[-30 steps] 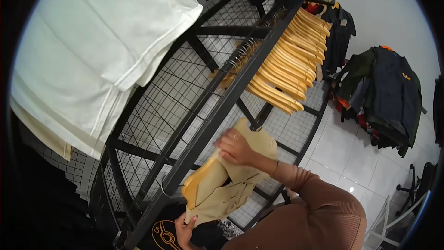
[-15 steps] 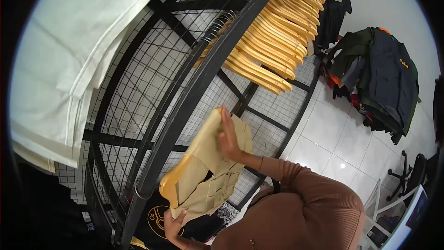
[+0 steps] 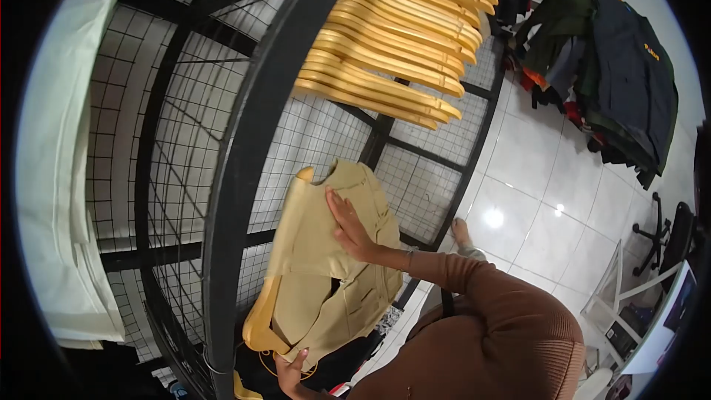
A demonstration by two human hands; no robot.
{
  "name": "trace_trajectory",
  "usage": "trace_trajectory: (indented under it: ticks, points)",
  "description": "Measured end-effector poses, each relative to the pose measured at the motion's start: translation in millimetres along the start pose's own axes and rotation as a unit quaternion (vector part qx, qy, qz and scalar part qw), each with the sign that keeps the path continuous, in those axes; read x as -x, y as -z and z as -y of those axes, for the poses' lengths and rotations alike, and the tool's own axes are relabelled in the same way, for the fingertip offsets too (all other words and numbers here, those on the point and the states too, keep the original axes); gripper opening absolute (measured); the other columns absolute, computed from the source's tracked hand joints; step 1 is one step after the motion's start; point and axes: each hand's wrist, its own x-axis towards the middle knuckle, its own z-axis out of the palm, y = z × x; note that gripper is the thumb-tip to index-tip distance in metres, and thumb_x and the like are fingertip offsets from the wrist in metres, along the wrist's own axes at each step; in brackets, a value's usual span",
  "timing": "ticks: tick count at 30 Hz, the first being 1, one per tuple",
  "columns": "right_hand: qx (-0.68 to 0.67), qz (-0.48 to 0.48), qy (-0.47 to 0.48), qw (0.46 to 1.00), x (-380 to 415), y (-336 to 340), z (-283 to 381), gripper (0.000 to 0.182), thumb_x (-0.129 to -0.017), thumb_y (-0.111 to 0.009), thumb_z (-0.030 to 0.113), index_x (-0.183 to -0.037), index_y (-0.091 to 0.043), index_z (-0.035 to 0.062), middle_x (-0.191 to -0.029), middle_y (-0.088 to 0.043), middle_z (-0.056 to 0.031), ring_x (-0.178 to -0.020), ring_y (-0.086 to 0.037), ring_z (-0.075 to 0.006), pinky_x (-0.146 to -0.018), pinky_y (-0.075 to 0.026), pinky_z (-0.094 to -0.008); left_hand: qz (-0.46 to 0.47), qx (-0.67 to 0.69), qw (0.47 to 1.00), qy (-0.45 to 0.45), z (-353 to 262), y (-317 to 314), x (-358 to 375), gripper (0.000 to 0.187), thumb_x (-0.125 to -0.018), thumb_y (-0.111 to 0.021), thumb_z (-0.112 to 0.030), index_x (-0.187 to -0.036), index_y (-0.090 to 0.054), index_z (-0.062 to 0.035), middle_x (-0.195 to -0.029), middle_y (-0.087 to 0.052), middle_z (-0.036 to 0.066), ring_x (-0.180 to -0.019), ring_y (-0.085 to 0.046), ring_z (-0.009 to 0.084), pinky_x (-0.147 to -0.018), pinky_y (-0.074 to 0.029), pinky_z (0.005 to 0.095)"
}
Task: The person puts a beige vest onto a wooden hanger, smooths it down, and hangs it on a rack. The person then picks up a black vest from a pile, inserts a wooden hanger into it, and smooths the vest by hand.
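A beige vest-like garment [image 3: 307, 233] with pocket seams hangs partly on a wooden hanger [image 3: 259, 322]. One shoulder lies over the hanger, whose other arm is bare wood. My right hand [image 3: 352, 231] rests flat on the upper part of the cloth, fingers stretched out. Down at the garment's lower-left edge, my left hand [image 3: 291, 372] pinches the cloth by the bare hanger arm, thumb on top and other fingers mostly hidden behind. Black cloth [image 3: 341, 359] with a yellow print lies beneath.
A black rack bar [image 3: 229, 170] runs along the left, with wire mesh behind. Many wooden hangers [image 3: 392, 44] hang at the top. Pale cloth [image 3: 55, 178] hangs far left. Dark jackets [image 3: 622, 81] hang at right, near an office chair [image 3: 666, 230]. A bare foot [image 3: 461, 232] shows on the tiles.
The view has shifted, bringing the garment and hanger closer. My right hand has slid down over the cloth and lies flatter; my left hand keeps the lower edge. The garment looks more spread out.
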Motion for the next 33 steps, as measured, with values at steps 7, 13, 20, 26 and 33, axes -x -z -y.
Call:
trace_trajectory:
  ticks: [7,13,20,26,33]
  points:
    - [0.173,0.149,-0.328,0.917,68.8,-16.1,-124.5,0.06,-0.096,-0.038,0.026,-0.144,-0.014,-0.0002,-0.15,-0.017,-0.0175,-0.14,-0.014,-0.0288,-0.11,-0.012,-0.0458,0.013,0.025,0.999,0.033,-0.9,1.6,1.0,0.065,-0.074,-0.063,0.003,-0.132,-0.035,0.0033,-0.127,-0.048,0.013,-0.111,-0.048,0.0207,-0.097,-0.035,0.0323]
    - [0.084,-0.045,-0.194,0.976,17.4,-3.0,-65.8,0.062,-0.096,-0.039,0.031,-0.145,-0.013,0.0018,-0.151,-0.014,-0.0154,-0.14,-0.015,-0.0283,-0.106,-0.018,-0.0545,-0.009,0.009,1.0,-0.004,31.6,19.9,-5.0,0.066,-0.074,-0.062,0.004,-0.133,-0.034,0.0026,-0.128,-0.048,0.013,-0.113,-0.046,0.0214,-0.098,-0.033,0.0328]
    - [0.098,0.017,-0.28,0.955,67.3,-17.3,-116.9,0.055,-0.096,-0.042,0.028,-0.141,-0.026,0.0007,-0.147,-0.026,-0.0177,-0.134,-0.028,-0.0304,-0.106,-0.025,-0.0447,0.016,0.028,0.999,-0.023,8.7,12.3,-12.6,0.064,-0.075,-0.063,0.003,-0.132,-0.035,0.0028,-0.126,-0.049,0.013,-0.109,-0.049,0.0202,-0.095,-0.037,0.0313]
    - [0.107,-0.033,-0.263,0.958,87.6,-17.1,-118.8,0.052,-0.097,-0.041,0.034,-0.139,-0.034,0.0046,-0.141,-0.038,-0.0157,-0.128,-0.038,-0.0289,-0.103,-0.031,-0.0353,0.072,-0.026,0.996,-0.047,2.2,10.4,-19.2,0.05,-0.078,-0.064,0.0,-0.123,-0.045,0.0049,-0.112,-0.058,0.011,-0.096,-0.056,0.0176,-0.086,-0.043,0.0291]
    - [-0.298,-0.18,-0.358,0.866,27.9,-1.1,-8.5,0.033,-0.093,-0.049,0.033,-0.113,-0.055,0.0058,-0.103,-0.057,-0.0057,-0.095,-0.054,-0.0186,-0.078,-0.047,-0.0371,0.09,-0.018,0.992,-0.091,-1.1,2.5,-35.1,0.031,-0.081,-0.066,-0.009,-0.107,-0.057,0.0064,-0.095,-0.064,0.007,-0.085,-0.057,0.0137,-0.078,-0.044,0.0281]
